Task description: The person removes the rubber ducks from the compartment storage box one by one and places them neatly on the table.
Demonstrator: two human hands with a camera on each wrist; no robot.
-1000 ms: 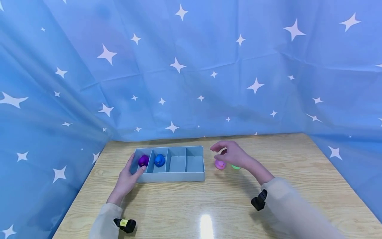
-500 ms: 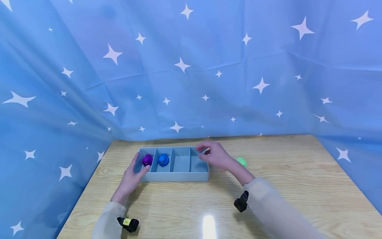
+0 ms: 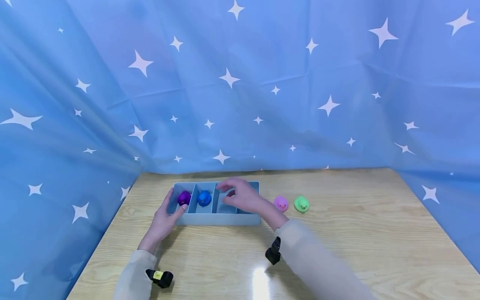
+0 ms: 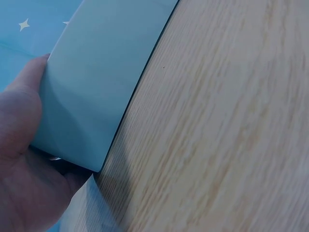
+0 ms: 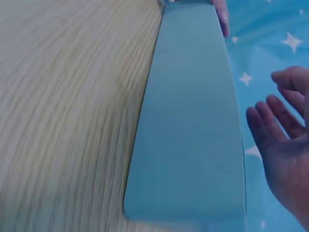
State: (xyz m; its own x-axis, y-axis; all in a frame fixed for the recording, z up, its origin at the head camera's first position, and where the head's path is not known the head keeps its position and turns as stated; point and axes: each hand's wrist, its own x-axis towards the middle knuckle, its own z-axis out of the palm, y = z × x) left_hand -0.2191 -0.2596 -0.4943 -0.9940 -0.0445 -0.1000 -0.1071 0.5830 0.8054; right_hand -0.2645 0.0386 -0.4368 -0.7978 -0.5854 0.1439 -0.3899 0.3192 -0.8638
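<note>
A light blue divided box (image 3: 225, 219) stands on the table. My left hand (image 3: 161, 225) grips its left end, thumb over the front rim; in the left wrist view the thumb lies against the box wall (image 4: 96, 82). In the leftmost compartment sits a purple rubber duck (image 3: 183, 198), and a blue rubber duck (image 3: 204, 198) is in the one beside it. Above the box's right half hovers my right hand (image 3: 245, 198), fingers loosely bent and holding nothing. The right wrist view shows those fingers spread apart from the box (image 5: 188, 116).
Just right of the box, a pink rubber duck (image 3: 281, 203) and a green rubber duck (image 3: 301, 204) sit side by side on the wooden table (image 3: 360, 233). A blue star-patterned cloth (image 3: 285, 104) hangs behind the table and along its sides.
My right hand has moved left from over the pink duck to above the box, bringing the pink and green ducks into full view. My left hand keeps its grip on the box.
</note>
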